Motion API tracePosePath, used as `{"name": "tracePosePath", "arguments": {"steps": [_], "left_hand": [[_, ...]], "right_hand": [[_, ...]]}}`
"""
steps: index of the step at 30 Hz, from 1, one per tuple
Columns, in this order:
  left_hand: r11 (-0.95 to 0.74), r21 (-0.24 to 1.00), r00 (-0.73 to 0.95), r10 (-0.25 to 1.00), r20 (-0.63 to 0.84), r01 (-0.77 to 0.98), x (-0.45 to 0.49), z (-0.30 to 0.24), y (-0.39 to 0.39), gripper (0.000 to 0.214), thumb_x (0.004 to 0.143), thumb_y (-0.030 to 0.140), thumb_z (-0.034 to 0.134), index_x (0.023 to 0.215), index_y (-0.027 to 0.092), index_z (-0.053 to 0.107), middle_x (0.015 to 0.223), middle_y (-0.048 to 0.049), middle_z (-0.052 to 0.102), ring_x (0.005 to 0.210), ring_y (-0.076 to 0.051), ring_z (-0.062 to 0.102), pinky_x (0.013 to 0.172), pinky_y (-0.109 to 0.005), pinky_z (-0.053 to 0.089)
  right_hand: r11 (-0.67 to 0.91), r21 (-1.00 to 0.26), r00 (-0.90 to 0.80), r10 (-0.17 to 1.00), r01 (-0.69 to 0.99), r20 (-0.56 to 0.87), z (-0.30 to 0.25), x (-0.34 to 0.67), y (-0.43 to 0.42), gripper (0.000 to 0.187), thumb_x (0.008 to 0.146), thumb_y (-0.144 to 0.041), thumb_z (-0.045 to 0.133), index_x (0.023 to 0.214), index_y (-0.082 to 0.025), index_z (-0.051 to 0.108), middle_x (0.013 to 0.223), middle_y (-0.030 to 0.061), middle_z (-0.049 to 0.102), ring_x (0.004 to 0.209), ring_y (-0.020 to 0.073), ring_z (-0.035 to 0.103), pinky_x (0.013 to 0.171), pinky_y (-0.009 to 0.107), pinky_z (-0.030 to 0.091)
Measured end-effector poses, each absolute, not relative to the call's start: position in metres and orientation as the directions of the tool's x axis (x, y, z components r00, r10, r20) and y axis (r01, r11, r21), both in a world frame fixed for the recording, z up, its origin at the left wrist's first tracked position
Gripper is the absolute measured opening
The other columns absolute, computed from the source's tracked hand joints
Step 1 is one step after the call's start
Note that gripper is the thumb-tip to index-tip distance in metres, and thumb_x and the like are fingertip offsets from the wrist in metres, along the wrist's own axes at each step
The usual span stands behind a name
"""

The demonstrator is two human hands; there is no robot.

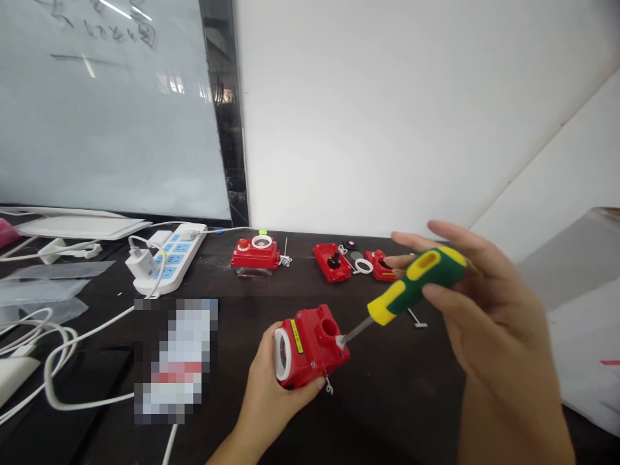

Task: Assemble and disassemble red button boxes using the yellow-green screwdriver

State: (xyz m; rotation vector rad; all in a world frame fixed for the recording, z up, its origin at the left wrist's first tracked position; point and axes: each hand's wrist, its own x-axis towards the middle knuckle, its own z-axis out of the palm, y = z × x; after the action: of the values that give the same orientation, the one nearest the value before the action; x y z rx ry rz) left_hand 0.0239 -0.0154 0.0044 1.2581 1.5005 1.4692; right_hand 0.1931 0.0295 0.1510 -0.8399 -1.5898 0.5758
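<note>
My left hand (271,394) is wrapped round a red box (310,349) with a white ring on its left end, a yellow label and a round opening. The box is tilted, lifted in front of the dark tabletop. My right hand (494,323) holds a screwdriver (411,284) with a green and yellow handle, the thumb on the handle and some fingers stretched off it. The screwdriver's shaft points down and left, its tip meeting a small whitish part at the box's right corner. Whether it sits in a screw, I cannot tell. A thin white cord hangs under the box.
Behind stand a similar red box (254,253), an open red housing (332,262) and another red part (380,265) beside a white ring (363,266). A white power strip (172,261) and looping white cables (53,381) lie left. A whiteboard (106,116) leans behind.
</note>
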Motion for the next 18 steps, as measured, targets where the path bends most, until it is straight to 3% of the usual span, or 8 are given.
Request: {"name": "tracePosePath", "arguments": {"steps": [3, 6, 9, 13, 18], "left_hand": [[-0.106, 0.980, -0.290, 0.945, 0.152, 0.168, 0.024, 0.004, -0.015, 0.064, 0.052, 0.019, 0.073, 0.108, 0.022, 0.043, 0.103, -0.0034, 0.060, 0.095, -0.025, 0.058, 0.084, -0.038, 0.045], [-0.114, 0.980, -0.290, 0.944, 0.159, 0.166, 0.023, 0.004, -0.015, 0.064, 0.052, 0.017, 0.073, 0.108, 0.022, 0.043, 0.101, -0.0026, 0.061, 0.093, -0.024, 0.059, 0.083, -0.037, 0.046], [-0.111, 0.980, -0.295, 0.943, 0.156, 0.165, 0.023, 0.004, -0.015, 0.064, 0.051, 0.017, 0.073, 0.108, 0.022, 0.043, 0.100, -0.0024, 0.061, 0.091, -0.024, 0.060, 0.081, -0.036, 0.047], [-0.097, 0.980, -0.299, 0.943, 0.146, 0.172, 0.023, 0.003, -0.015, 0.066, 0.051, 0.018, 0.073, 0.109, 0.022, 0.042, 0.102, -0.0023, 0.061, 0.094, -0.023, 0.058, 0.084, -0.036, 0.045], [-0.095, 0.981, -0.296, 0.945, 0.143, 0.172, 0.023, 0.004, -0.015, 0.064, 0.051, 0.018, 0.073, 0.108, 0.022, 0.043, 0.102, -0.0015, 0.061, 0.095, -0.023, 0.058, 0.083, -0.035, 0.045]], "right_hand": [[0.610, -0.730, -0.047, 0.776, 0.307, 0.629, 0.152, 0.192, 0.029, 0.045, 0.072, -0.031, 0.066, 0.115, -0.026, 0.052, 0.101, 0.0052, 0.065, 0.088, 0.0229, 0.064, 0.070, 0.036, 0.056], [0.510, -0.619, 0.075, 0.733, 0.597, 0.676, 0.152, 0.190, 0.030, 0.049, 0.058, -0.038, 0.076, 0.103, -0.028, 0.057, 0.074, -0.0004, 0.065, 0.067, 0.0190, 0.063, 0.052, 0.028, 0.053], [0.423, -0.535, 0.099, 0.710, 0.731, 0.697, 0.152, 0.194, 0.033, 0.044, 0.059, -0.038, 0.075, 0.098, -0.028, 0.060, 0.066, -0.0022, 0.061, 0.053, 0.0141, 0.057, 0.040, 0.024, 0.046], [0.529, -0.645, -0.036, 0.788, 0.551, 0.615, 0.154, 0.206, 0.032, 0.058, 0.065, -0.033, 0.071, 0.118, -0.029, 0.049, 0.079, 0.0013, 0.064, 0.066, 0.0180, 0.063, 0.049, 0.027, 0.053], [0.541, -0.735, -0.189, 0.838, 0.409, 0.512, 0.159, 0.207, 0.022, 0.055, 0.074, -0.028, 0.062, 0.124, -0.029, 0.040, 0.112, 0.0062, 0.058, 0.090, 0.0213, 0.063, 0.066, 0.032, 0.058]]}}
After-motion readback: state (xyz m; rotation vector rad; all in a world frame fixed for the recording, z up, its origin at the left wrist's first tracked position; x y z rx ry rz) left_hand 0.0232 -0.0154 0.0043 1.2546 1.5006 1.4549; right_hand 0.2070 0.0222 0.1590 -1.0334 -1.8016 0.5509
